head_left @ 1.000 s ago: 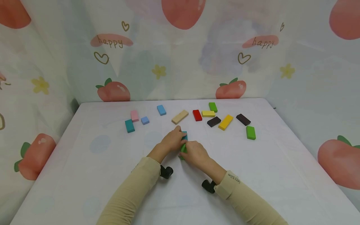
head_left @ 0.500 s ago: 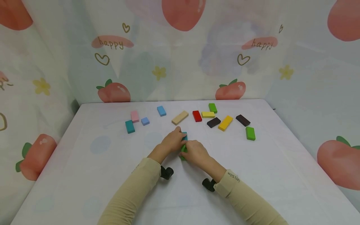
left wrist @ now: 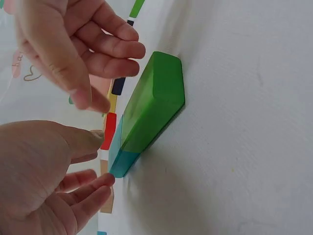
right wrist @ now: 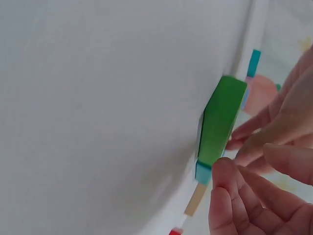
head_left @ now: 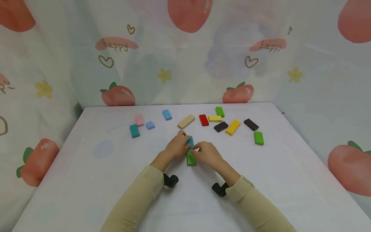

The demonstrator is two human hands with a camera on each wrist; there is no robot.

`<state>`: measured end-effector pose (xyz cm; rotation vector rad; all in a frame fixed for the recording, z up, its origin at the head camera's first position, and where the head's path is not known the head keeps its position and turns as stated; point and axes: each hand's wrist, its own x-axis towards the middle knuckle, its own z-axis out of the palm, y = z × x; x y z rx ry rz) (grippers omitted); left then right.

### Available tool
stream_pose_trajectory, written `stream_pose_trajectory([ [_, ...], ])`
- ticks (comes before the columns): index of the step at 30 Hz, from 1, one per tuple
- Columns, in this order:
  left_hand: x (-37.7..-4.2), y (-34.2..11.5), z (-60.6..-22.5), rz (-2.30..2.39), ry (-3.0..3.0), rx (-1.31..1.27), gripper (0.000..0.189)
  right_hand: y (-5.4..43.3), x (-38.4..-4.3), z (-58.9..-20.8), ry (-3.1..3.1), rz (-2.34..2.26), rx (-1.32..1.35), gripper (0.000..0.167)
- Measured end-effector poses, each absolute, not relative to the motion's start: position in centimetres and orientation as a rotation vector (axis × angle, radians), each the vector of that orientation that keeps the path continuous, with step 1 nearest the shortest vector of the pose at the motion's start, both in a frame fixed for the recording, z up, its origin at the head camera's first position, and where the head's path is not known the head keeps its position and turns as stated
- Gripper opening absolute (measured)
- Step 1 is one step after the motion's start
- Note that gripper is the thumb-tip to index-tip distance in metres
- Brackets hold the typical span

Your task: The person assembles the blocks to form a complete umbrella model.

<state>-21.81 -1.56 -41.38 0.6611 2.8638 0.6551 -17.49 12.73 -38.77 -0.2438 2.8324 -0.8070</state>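
Observation:
A green block (head_left: 191, 159) lies on the white cloth in front of me, its far end meeting the short side of a teal block (head_left: 190, 141). At the left side of the teal block is my left hand (head_left: 175, 145), with relaxed fingers. In the left wrist view a fingertip (left wrist: 110, 179) is right at the teal block's lower corner. My right hand (head_left: 209, 155) hovers by the seam between the two blocks. Its thumb and forefinger are parted, with nothing between them, and its other fingers (left wrist: 110, 46) bend loosely.
Behind the hands lie scattered blocks: pink (head_left: 139, 120), teal (head_left: 134, 131), light blue (head_left: 166, 114), tan (head_left: 186, 122), red (head_left: 204, 120), dark brown (head_left: 251, 124), orange-yellow (head_left: 233, 127) and green (head_left: 259, 138). A patterned curtain (head_left: 197, 64) stands behind the table.
My right hand has let go of the green block and moved slightly up and right, uncovering it. The left fingers have loosened around the teal block, which now shows more.

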Motion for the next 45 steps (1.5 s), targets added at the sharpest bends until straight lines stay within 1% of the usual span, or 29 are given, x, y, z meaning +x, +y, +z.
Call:
stream_pose_trajectory([
  [7, -21.8, -1.6, -41.6, 0.612, 2.866, 0.738, 0.036, 14.2, -17.9, -38.6, 2.819, -0.826, -0.148, 0.024],
  [12, -21.8, -1.7, -41.8, 0.592, 2.829, 0.765, 0.034, 14.6, -18.1, -38.7, 2.79, -0.829, -0.126, 0.024],
  [24, -21.9, -1.7, -41.8, 0.634, 2.79, 0.788, 0.035, 16.1, -18.6, -38.9, 2.778, -0.844, -0.112, 0.025],
  [29, -21.7, -1.9, -42.1, 0.658, 2.793, 0.886, 0.036, 17.6, -19.1, -38.9, 2.763, -0.867, -0.084, 0.026],
  [36, -20.7, -2.8, -42.6, 0.687, 2.813, 0.963, 0.036, 20.8, -20.3, -38.4, 2.782, -0.883, -0.019, 0.027],
  [45, -19.3, -3.2, -42.9, 0.695, 2.822, 1.073, 0.033, 24.1, -23.2, -39.1, 2.938, -0.803, -0.089, 0.024],
])
